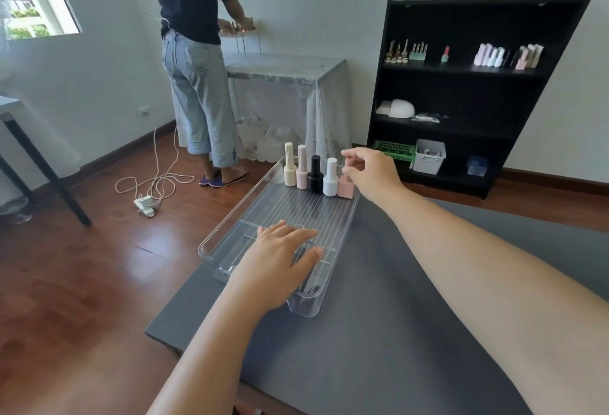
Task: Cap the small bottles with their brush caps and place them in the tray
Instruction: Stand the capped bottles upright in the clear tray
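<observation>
A clear ribbed tray [211,240] lies on the grey table [379,315]. At its far end stands a row of small bottles: cream [290,170], pale pink [302,172], black [315,175], white [330,179] and a square pink bottle [346,187]. My right hand [369,170] has its fingers curled over the top of the square pink bottle, hiding its cap. My left hand [280,256] rests flat with straight fingers on the near part of the tray.
Another person [197,68] stands at a lace-covered table [286,85] behind the tray. A black shelf unit [468,94] with bottles and bins is at the right. A cable and power strip [146,198] lie on the wooden floor at the left.
</observation>
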Demonstrator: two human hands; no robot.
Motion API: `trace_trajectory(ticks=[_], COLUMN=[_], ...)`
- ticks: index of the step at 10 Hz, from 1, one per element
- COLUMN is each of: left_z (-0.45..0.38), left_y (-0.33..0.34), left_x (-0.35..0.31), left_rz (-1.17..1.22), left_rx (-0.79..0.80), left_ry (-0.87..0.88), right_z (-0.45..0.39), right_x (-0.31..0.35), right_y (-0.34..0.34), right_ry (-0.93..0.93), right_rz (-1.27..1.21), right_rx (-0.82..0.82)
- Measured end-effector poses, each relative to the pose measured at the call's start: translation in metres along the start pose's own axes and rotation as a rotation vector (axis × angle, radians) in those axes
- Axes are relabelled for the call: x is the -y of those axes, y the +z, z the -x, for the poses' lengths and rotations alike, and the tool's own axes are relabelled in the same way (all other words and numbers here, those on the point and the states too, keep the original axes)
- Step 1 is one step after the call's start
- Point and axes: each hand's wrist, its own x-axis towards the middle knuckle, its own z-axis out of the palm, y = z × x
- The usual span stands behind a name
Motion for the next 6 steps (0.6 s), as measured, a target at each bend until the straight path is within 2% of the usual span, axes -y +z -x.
trace_trajectory(ticks=[1, 2, 3, 4, 5, 6], left_z=[0.000, 0.001, 0.000, -0.002, -0.002, -0.003], left_y=[-0.002, -0.004, -0.007, -0.010, -0.017, -0.025], left_x=[-0.001, -0.003, -0.005, -0.008, -0.017, -0.038], left_rz=[-0.012, 0.009, 0.016, -0.037, -0.064, -0.007], left_rx=[0.002, -0.001, 0.024, 0.068, 0.018, -0.141], left_ry=[0.010, -0.003, -0.028, 0.004, 0.028, 0.108], right_z=[0.009, 0.032, 0.070, 0.118, 0.171, 0.225], right_x=[0.008, 0.028, 0.053, 0.080, 0.107, 0.136], right_y=[-0.010, -0.030, -0.062, -0.105, -0.152, -0.201], right_ry=[-0.012, -0.015, -0.024, -0.104, -0.260, -0.520], right_rz=[-0.008, -0.110, -0.389, -0.607, -0.703, -0.851], right_rx=[-0.016, -0.121, -0.205, -0.222, -0.239, -0.238])
